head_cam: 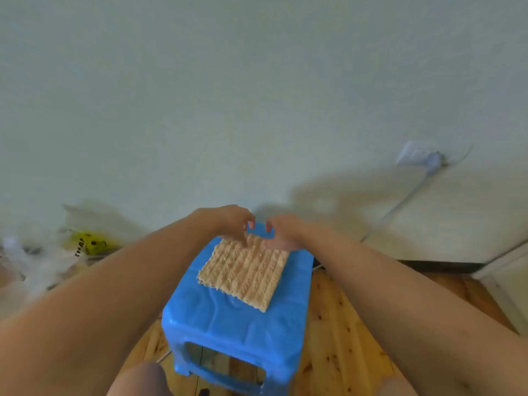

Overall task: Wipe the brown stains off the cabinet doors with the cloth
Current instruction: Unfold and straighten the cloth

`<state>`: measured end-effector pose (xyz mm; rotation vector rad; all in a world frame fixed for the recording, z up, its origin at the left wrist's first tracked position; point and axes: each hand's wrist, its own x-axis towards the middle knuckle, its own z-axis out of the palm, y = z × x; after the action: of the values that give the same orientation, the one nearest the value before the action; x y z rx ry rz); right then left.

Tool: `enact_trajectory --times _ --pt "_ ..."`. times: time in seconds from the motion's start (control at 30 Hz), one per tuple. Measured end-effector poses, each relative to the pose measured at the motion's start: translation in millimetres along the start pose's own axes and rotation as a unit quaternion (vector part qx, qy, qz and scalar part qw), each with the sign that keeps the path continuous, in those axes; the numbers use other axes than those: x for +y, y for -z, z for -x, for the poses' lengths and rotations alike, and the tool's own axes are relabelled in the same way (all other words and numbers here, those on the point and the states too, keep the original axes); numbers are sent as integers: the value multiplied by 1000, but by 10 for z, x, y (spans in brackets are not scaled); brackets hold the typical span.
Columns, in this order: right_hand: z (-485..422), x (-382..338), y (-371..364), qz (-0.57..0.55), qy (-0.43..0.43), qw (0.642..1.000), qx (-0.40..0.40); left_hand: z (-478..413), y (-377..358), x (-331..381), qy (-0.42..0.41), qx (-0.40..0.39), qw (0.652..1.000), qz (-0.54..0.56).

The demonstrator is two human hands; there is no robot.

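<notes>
The left grip (230, 224) is curled, its fingertips (246, 240) pressed down on the far edge of the cloth (245, 271), where the weave stands up a little as if pinched. The right grip (283, 232) sits just beside it over the cloth's far right corner, thumb bent and raised; blur hides whether its fingers clamp the cloth or only rest on it. A narrow gap separates the 2 thumbs, and blue plastic shows through it.

The cloth is tan and ribbed and lies flat on top of a blue plastic stool (243, 330), turned at an angle to it. Its near corner stops short of the stool's near edge, and its right edge runs close to the stool's right edge. Bare blue top stays free on the left and near sides.

Both forearms reach in from the near corners, with open wooden floor (340, 332) on each side of the stool. A knee (143, 378) sits at the near edge, just left of the stool.

Beyond the stool rises a plain pale wall (228, 95). On the left, clear plastic bags (37, 258) and a yellow packet (91, 242) crowd the floor by the wall. On the right, a low white unit (457, 221) stands against the wall, well apart from the stool, with a wall socket (414, 155) above it and a cable (400, 204) slanting down toward the floor
</notes>
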<state>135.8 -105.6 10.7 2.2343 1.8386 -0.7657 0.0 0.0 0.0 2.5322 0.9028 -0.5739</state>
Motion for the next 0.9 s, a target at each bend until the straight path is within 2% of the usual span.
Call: enact_trajectory --times 0.2,0.37,0.47,0.57,0.73,0.9 --pt "-62 89 -171 17 -2 1000 -15 -71 -62 71 11 -17 995 -98" --pt "-81 86 44 32 -2 999 15 -38 70 47 31 1 999 -13" --pt "18 111 318 -14 11 998 66 66 326 40 32 33 998 36" --pt "166 97 698 -75 21 990 115 242 714 103 29 67 996 57" --pt "597 -82 1635 -104 36 976 187 784 1653 232 -13 155 983 96" --pt "1427 -422 2954 -41 56 972 223 1689 2914 594 -37 195 977 73"
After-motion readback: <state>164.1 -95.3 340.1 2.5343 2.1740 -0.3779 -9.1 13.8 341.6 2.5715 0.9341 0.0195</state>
